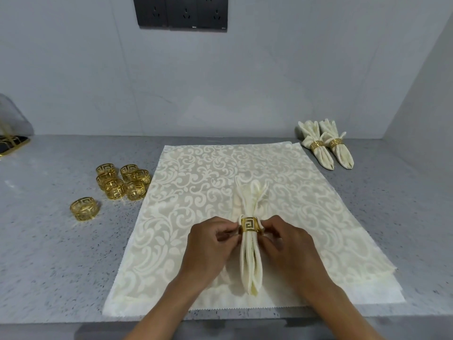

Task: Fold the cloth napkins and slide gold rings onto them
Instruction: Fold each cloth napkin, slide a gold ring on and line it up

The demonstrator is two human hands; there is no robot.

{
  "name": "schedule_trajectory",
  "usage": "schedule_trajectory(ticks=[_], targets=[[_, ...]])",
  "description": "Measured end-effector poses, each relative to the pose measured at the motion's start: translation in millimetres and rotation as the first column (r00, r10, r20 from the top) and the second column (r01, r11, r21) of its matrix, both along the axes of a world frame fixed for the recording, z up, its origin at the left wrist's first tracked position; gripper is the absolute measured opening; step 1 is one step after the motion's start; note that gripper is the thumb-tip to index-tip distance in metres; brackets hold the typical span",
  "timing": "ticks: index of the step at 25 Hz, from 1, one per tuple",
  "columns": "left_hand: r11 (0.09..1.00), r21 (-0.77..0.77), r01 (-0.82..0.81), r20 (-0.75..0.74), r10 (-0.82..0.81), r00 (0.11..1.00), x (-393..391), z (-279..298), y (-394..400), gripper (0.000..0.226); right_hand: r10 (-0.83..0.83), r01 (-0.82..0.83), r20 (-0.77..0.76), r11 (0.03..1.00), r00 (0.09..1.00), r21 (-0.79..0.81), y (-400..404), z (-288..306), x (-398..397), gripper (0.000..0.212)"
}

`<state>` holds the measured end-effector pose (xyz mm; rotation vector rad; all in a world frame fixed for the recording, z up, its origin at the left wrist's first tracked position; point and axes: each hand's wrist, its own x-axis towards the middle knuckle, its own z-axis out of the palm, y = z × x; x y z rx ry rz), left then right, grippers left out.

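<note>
No writing is reading clearly; small pale marks on the black wall sockets point(183, 13) are too blurred to make out. Two finished napkins point(327, 143), each wearing a gold ring, are lying side by side at the far right of the grey counter point(49, 241). About seven loose rings point(122, 181) are sitting clustered to the left, with a single ring point(85, 208) apart and nearer. A stack of flat patterned napkins point(196, 192) is lying in the middle. On it, the folded napkin point(251, 261) is resting between both hands, its gold ring point(249, 225) around its middle. The left hand point(210, 246) and right hand point(289, 249) are pinching the ring's two sides with curled fingertips.
</note>
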<state>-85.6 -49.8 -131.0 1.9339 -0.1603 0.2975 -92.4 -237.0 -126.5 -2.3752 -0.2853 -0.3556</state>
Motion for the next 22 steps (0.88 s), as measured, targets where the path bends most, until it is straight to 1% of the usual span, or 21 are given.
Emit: schedule_trajectory(ticks=[3, 5, 8, 9, 11, 12, 13, 14, 15, 16, 17, 18, 19, 20, 21, 22], targets=[[0.999, 0.013, -0.049, 0.013, 0.049, 0.999, -4.2, -0.6, -5.1, 0.019, -0.066, 0.067, 0.036, 0.997, 0.997, -0.049, 7.6, -3.7, -4.5, 0.007], [0.998, 0.012, -0.069, 0.007, 0.069, 0.998, -4.7, 0.4, -7.9, 0.017, -0.096, 0.098, 0.041, 0.994, 0.995, -0.043, 11.7, -3.3, -4.7, 0.008], [0.999, 0.03, -0.04, -0.006, 0.041, 0.999, -9.0, 4.4, -6.5, 0.017, -0.103, 0.106, 0.046, 0.993, 0.994, -0.055, 10.4, -0.9, -5.2, 0.01], [0.999, 0.048, -0.014, -0.019, 0.015, 1.0, -10.0, 8.2, -2.3, 0.018, -0.089, 0.09, 0.037, 0.995, 0.995, -0.032, 5.8, 3.7, -5.8, 0.011], [0.996, 0.086, -0.01, -0.023, 0.013, 1.0, -4.4, 19.0, 10.3, 0.022, -0.051, 0.049, 0.023, 0.996, 0.998, 0.071, -8.6, 15.2, -0.6, 0.018], [0.991, 0.128, -0.031, 0.008, 0.03, 1.0, 3.6, 24.3, 16.7, 0.027, -0.048, 0.044, 0.033, 0.994, 0.998, 0.103, -17.2, 19.8, 7.1, 0.024], [0.977, 0.209, -0.04, 0.049, 0.031, 0.998, 15.1, 30.0, 22.0, 0.037, -0.048, 0.045, 0.027, 0.994, 0.998, 0.1, -24.3, 24.8, 18.6, 0.036], [0.945, 0.325, -0.02, 0.071, -0.003, 0.997, 28.0, 36.2, 25.0, 0.051, -0.034, 0.035, -0.011, 0.998, 0.999, 0.056, -27.4, 31.4, 31.2, 0.053], [0.893, 0.45, 0.022, 0.072, -0.06, 0.996, 40.0, 43.3, 24.3, 0.064, -0.008, 0.006, -0.057, 1.0, 0.998, -0.029, -26.0, 37.9, 43.2, 0.068], [0.823, 0.564, 0.066, 0.065, -0.124, 0.99, 50.5, 50.1, 19.8, 0.07, 0.021, -0.032, -0.072, 0.988, 0.997, -0.15, -21.5, 42.4, 54.2, 0.074], [0.753, 0.653, 0.086, 0.077, -0.178, 0.981, 59.6, 54.8, 14.8, 0.067, 0.048, -0.059, -0.044, 0.957, 0.998, -0.283, -16.1, 45.8, 64.0, 0.068], [0.699, 0.711, 0.071, 0.116, -0.217, 0.969, 66.4, 58.6, 11.9, 0.056, 0.062, -0.047, 0.023, 0.914, 0.998, -0.403, -11.8, 49.2, 71.1, 0.052], [0.669, 0.742, 0.036, 0.167, -0.238, 0.957, 70.5, 62.2, 13.4, 0.041, 0.063, -0.005, 0.1, 0.868, 0.993, -0.497, -11.6, 53.4, 74.2, 0.035], [0.678, 0.735, 0.007, 0.207, -0.234, 0.95, 71.7, 63.4, 19.0, 0.028, 0.05, 0.039, 0.153, 0.847, 0.987, -0.53, -15.3, 54.5, 73.4, 0.023], [0.714, 0.699, -0.016, 0.233, -0.207, 0.95, 71.2, 62.7, 28.1, 0.019, 0.022, 0.079, 0.186, 0.851, 0.982, -0.519, -21.9, 53.8, 69.6, 0.017], [0.752, 0.659, -0.031, 0.238, -0.17, 0.956, 67.0, 58.2, 38.8, 0.014, -0.03, 0.115, 0.181, 0.872, 0.983, -0.476, -31.1, 48.4, 63.9, 0.015]])
